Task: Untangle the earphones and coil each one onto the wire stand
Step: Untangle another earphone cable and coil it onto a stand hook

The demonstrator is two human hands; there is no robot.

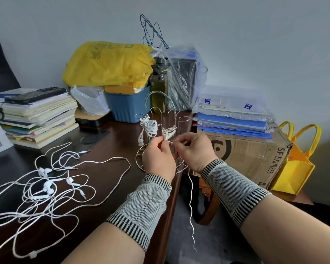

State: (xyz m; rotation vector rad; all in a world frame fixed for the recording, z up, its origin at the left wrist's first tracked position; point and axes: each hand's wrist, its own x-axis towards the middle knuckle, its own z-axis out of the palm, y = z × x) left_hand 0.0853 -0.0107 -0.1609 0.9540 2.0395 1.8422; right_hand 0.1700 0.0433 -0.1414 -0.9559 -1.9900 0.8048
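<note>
Earphones [168, 134]: we pinch the cord at the stand [161, 130], left hand [158, 155] and right hand [193, 150].
Risk: our slack tail below the right hand may snag and loosen the coil.

both hands meet at the wire stand [161, 130]: the left hand [158, 156] and right hand [195, 151] pinch a white earphone cord [191, 197] that trails below the grip; left of it, tangled earphones [48, 187] sprawl across the table [107, 180].

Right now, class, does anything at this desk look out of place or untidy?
Yes. White earphones lie in a tangled heap on the desk, left of the wire stand. A loose cord dangles over the desk's edge below the hands.
</note>
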